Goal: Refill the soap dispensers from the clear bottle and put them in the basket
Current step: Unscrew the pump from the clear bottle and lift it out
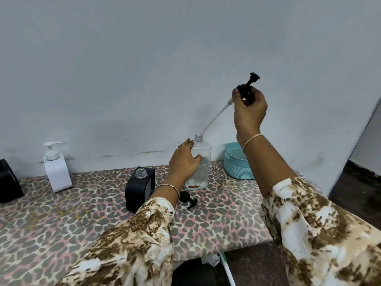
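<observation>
My left hand (184,162) grips the clear bottle (203,153), which stands upright on the table with its neck uncapped and a little liquid at the bottom. My right hand (249,108) holds a black pump head (248,85) raised above the bottle; its white tube (214,118) slants down, the tip at the bottle's mouth. A black square dispenser (140,188) with an open neck stands left of the bottle. Another black pump (188,200) lies on the table beside it. A white dispenser (56,168) with its pump on stands far left. The teal basket (237,164) sits behind my right forearm.
The table wears a leopard-print cloth (61,219) and stands against a pale wall. A black object (9,182) is cut off at the left edge. The table's front edge (237,246) drops to a dark floor at lower right.
</observation>
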